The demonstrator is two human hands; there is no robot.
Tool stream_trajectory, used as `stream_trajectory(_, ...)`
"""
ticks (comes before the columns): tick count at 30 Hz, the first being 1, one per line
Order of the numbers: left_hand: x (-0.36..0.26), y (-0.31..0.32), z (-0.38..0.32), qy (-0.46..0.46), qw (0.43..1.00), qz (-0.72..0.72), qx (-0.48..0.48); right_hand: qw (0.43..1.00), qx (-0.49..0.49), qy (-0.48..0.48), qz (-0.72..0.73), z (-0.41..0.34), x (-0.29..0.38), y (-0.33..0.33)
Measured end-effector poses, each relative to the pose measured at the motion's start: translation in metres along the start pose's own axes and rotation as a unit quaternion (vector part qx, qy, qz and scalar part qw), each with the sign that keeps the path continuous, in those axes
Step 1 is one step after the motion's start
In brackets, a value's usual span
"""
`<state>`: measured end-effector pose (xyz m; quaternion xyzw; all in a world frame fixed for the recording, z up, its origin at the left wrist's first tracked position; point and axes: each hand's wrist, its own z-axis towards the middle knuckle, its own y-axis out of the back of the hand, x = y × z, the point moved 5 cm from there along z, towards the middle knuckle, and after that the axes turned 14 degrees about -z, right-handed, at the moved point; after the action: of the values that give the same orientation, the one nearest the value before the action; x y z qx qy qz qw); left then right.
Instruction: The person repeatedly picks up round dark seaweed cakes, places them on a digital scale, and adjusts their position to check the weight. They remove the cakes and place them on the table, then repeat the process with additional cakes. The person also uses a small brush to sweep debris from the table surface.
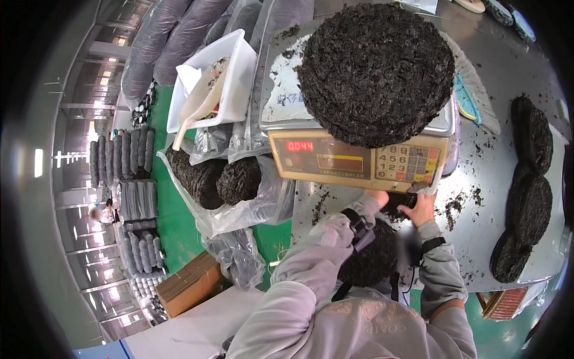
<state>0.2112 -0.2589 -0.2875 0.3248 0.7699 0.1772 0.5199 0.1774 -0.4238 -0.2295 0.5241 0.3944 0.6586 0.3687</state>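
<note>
Just below the front of a digital weighing scale [358, 159], my left hand [377, 197] and my right hand [420, 210] are at opposite sides of a dark dried seaweed disc [398, 204], partly hidden under the scale's front edge. My right thumb reaches toward its near side; the other fingers are hard to make out. A large round stack of dried seaweed [376, 72] rests on the scale's metal pan, whose display is lit. Nearer my body, another dark seaweed bundle [370, 262] lies below my left wrist, partly covered by my sleeve.
Dark round bundles [529, 206] lie along the right of the metal table [475, 157], near scattered flakes and a brush [471, 89]. At left are a white bin [246, 76] with a scoop [199, 98], an open plastic bag [273, 197] of seaweed, and a cardboard box [190, 287].
</note>
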Motion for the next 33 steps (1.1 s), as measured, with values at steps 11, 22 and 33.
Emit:
stream_trajectory(11,-0.082,0.059,-0.055,-0.137,0.970,-0.089,0.179,0.995,-0.036,-0.022,0.088,0.010,0.015,0.035)
stream_trajectory(22,-0.158,0.272,-0.083,-0.376,0.869,-0.321,-0.034,0.902,-0.252,0.126,0.326,0.130,0.087,0.282)
stream_trajectory(33,-0.188,0.305,0.023,-0.337,0.864,-0.279,-0.251,0.941,-0.259,-0.061,0.209,0.215,0.032,0.248)
